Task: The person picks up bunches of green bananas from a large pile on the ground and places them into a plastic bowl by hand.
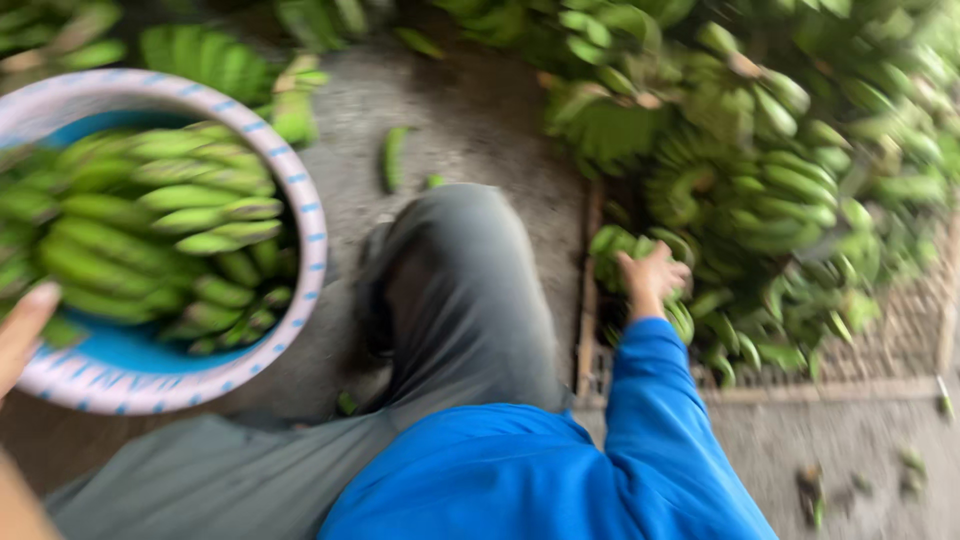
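The right hand (652, 280) closes on a green banana bunch (640, 270) from the pile beyond it, likely heavy and firm, best gripped at its crown; the left hand (20, 335), fingers extended, touches the tub (300, 200).

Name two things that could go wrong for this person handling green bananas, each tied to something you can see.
1. The right hand grips a banana bunch low in the heaped pile; pulling it may bring neighbours sliding down.
2. The basin is already heaped with bananas, and only the left hand's fingertips reach its rim; more could spill.
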